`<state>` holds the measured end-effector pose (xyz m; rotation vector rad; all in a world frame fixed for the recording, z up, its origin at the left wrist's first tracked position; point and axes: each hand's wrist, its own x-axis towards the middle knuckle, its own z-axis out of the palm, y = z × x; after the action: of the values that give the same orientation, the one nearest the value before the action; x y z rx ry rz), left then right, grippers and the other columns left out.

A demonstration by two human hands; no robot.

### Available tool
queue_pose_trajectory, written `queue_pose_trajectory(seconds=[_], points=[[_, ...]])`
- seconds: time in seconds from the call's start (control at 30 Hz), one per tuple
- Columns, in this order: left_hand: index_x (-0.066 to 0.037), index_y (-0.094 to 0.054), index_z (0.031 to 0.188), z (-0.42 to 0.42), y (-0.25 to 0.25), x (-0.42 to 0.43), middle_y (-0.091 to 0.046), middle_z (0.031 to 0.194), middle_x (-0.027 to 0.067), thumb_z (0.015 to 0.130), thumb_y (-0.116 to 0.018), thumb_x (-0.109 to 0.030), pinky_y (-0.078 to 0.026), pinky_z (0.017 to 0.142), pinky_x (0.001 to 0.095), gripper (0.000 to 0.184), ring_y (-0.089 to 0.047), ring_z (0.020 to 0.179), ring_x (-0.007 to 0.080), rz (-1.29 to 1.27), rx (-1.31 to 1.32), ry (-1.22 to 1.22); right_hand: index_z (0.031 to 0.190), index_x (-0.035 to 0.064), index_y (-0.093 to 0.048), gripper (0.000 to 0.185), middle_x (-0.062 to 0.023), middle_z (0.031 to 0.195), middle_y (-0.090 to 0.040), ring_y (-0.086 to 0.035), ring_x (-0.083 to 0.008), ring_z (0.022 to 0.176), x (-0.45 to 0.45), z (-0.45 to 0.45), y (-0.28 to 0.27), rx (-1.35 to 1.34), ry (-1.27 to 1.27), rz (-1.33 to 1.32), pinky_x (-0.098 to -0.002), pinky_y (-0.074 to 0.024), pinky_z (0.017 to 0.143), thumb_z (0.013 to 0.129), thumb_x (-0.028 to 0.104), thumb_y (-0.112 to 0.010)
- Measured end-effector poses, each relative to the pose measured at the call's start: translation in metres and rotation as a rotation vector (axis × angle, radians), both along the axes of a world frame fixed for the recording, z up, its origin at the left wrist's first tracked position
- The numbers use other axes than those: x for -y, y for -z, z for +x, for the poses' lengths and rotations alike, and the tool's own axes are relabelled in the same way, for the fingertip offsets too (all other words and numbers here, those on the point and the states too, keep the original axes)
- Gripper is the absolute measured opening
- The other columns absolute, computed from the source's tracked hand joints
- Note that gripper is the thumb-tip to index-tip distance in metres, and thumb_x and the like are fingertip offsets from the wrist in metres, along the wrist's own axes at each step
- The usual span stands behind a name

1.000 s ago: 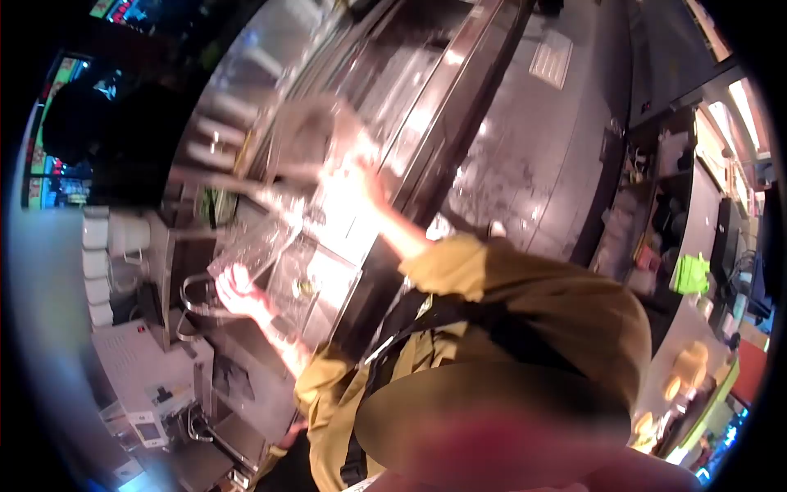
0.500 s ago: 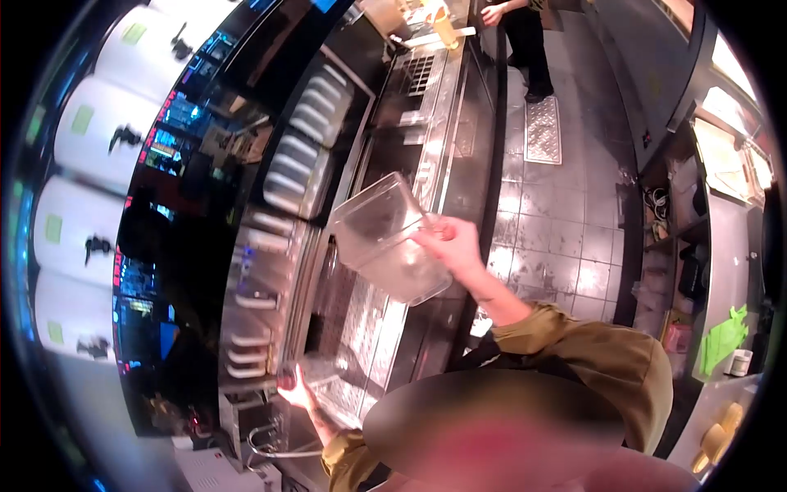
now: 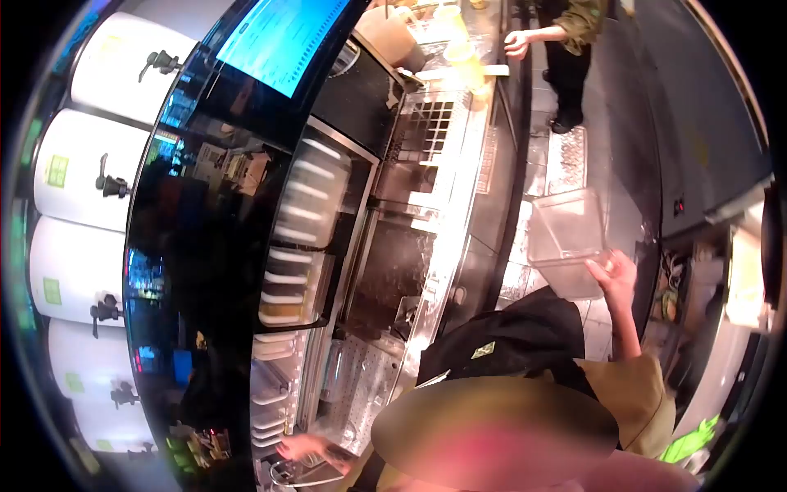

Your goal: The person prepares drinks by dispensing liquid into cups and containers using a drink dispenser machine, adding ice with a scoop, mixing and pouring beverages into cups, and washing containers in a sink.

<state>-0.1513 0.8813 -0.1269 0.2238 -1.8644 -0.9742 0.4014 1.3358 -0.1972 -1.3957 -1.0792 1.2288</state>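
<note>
In my right hand (image 3: 613,272) is a clear plastic container (image 3: 566,234), gripped by its rim and tilted over the floor. My fingers and thumb close on its edge, and I see nothing inside it. My left hand (image 3: 301,447) is low on the left, beside the lower end of the counter. It is close to a curved metal tube (image 3: 316,482) and a stack of clear containers (image 3: 269,410). Its fingers are small and blurred, so its grip cannot be made out.
A steel counter (image 3: 438,271) with a wire rack (image 3: 430,123) runs along my left. White dispensers with black taps (image 3: 90,168) line the far left, and a lit screen (image 3: 283,41) hangs above. Ahead stands another person (image 3: 566,57) on the tiled aisle. Shelves (image 3: 672,295) are on the right.
My right hand has carried the clear container from above the counter rightward over the floor. My left hand has moved lower. The view has turned, and the other person's arm shows more.
</note>
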Motion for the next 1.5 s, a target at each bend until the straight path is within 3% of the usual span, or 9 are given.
queue_pose_trajectory(seconds=[0.13, 0.27, 0.43, 0.63, 0.8, 0.93, 1.03, 1.37, 1.5], points=[[0.001, -0.053, 0.119, 0.050, -0.067, -0.203, -0.056, 0.118, 0.0112, 0.087, -0.059, -0.008, -0.045, 0.089, 0.0333, 0.034, -0.053, 0.105, 0.0209, 0.163, 0.100, 0.696, 0.062, 0.0096, -0.039, 0.044, 0.0051, 0.060, -0.038, -0.036, -0.0049, 0.058, -0.090, 0.019, 0.046, 0.123, -0.089, 0.105, -0.0223, -0.0274, 0.052, 0.064, 0.015, -0.083], [-0.001, -0.062, 0.102, 0.095, -0.110, -0.391, -0.059, 0.112, 0.0101, 0.087, -0.056, 0.002, -0.047, 0.082, 0.0273, 0.017, -0.056, 0.095, 0.0161, -0.468, 0.020, 1.117, 0.070, 0.0052, -0.053, 0.031, 0.0017, 0.064, -0.050, -0.048, -0.0098, 0.062, -0.212, -0.031, 0.073, -0.016, -0.270, 0.345, -0.0265, -0.0396, 0.059, 0.063, 0.012, -0.082], [-0.002, -0.062, 0.084, 0.138, -0.219, -0.567, -0.058, 0.125, 0.0125, 0.080, -0.060, -0.009, -0.045, 0.058, 0.0229, 0.009, -0.058, 0.065, 0.0143, -1.088, -0.108, 1.140, 0.109, -0.0014, -0.057, 0.040, -0.0045, 0.092, -0.059, -0.059, -0.0140, 0.091, -0.331, -0.175, 0.020, -0.532, -0.828, 0.095, -0.0249, -0.0505, 0.078, 0.073, -0.001, -0.075], [-0.003, -0.055, 0.071, 0.119, -0.275, -0.651, -0.053, 0.133, 0.0058, 0.084, -0.050, -0.024, -0.049, 0.071, 0.0312, 0.026, -0.063, 0.087, 0.0233, -1.540, -0.074, 0.848, 0.088, 0.0027, -0.053, 0.026, -0.0001, 0.078, -0.058, -0.056, -0.0108, 0.068, -0.394, -0.326, 0.055, -0.266, -0.710, 0.332, -0.0228, -0.0486, 0.062, 0.075, 0.003, -0.075], [-0.003, -0.051, 0.071, 0.127, -0.293, -0.656, -0.055, 0.130, 0.0054, 0.086, -0.049, -0.027, -0.048, 0.068, 0.0316, 0.029, -0.060, 0.076, 0.0246, -1.533, -0.120, 0.725, 0.081, 0.0055, -0.048, 0.029, -0.0005, 0.077, -0.057, -0.055, -0.0107, 0.071, -0.397, -0.378, 0.083, -0.497, -0.787, 0.229, -0.0255, -0.0495, 0.066, 0.077, 0.010, -0.075], [-0.003, -0.051, 0.074, 0.126, -0.290, -0.651, -0.060, 0.116, 0.0075, 0.088, -0.050, -0.034, -0.045, 0.064, 0.0336, 0.034, -0.057, 0.074, 0.0276, -1.513, -0.075, 0.674, 0.086, 0.0027, -0.053, 0.044, -0.0208, 0.088, -0.065, -0.064, -0.0336, 0.087, -0.433, -0.401, 0.063, 0.049, -1.067, 0.379, -0.0408, -0.0499, 0.075, 0.067, 0.032, -0.079], [-0.003, -0.050, 0.069, 0.127, -0.283, -0.656, -0.057, 0.125, 0.0005, 0.087, -0.055, -0.034, -0.045, 0.059, 0.0312, 0.036, -0.056, 0.068, 0.0232, -1.498, -0.197, 0.690, 0.096, -0.0012, -0.059, 0.052, -0.0209, 0.093, -0.065, -0.064, -0.0353, 0.089, -0.463, -0.381, 0.015, 0.522, -1.282, 0.494, -0.0407, -0.0505, 0.082, 0.063, 0.035, -0.079], [-0.004, -0.054, 0.071, 0.133, -0.262, -0.663, -0.061, 0.119, -0.0004, 0.083, -0.063, -0.037, -0.047, 0.055, 0.0302, 0.036, -0.057, 0.065, 0.0204, -1.485, -0.288, 0.659, 0.105, 0.0048, -0.062, 0.036, -0.0090, 0.103, -0.066, -0.066, -0.0157, 0.072, -0.507, -0.335, -0.198, -0.357, -0.780, 1.090, -0.0266, -0.0535, 0.068, 0.071, 0.010, -0.071], [-0.005, -0.057, 0.068, 0.154, -0.164, -0.688, -0.065, 0.092, 0.0092, 0.076, -0.073, -0.019, -0.050, 0.056, 0.0291, 0.023, -0.061, 0.064, 0.0197, -0.875, -0.300, 0.971, 0.106, 0.0079, -0.064, 0.034, -0.0041, 0.109, -0.068, -0.067, -0.0110, 0.068, -0.518, -0.322, -0.214, -0.307, -0.776, 1.212, -0.0239, -0.0542, 0.064, 0.073, 0.004, -0.070]])
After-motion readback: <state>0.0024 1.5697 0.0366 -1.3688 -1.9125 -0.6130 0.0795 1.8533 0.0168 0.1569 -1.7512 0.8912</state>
